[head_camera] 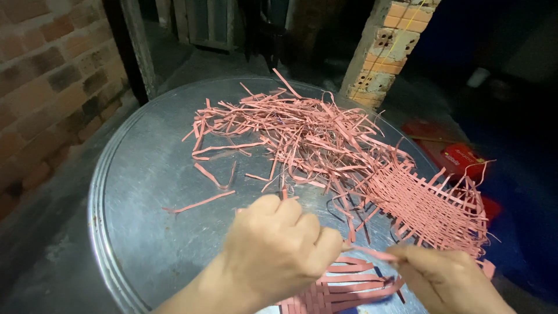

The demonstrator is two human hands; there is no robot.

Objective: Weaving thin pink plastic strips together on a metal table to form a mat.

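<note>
Pink strip (372, 253), pinched between hands

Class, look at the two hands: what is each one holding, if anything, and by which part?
Both hands pinch one pink strip: the left hand at its left end, the right hand near its right end, above a woven piece.

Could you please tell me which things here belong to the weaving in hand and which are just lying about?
In use: left hand, right hand, pink strip, small woven piece, metal tray.
Lying about: loose strip pile, larger woven mat, red boxes, brick pillar.
</note>
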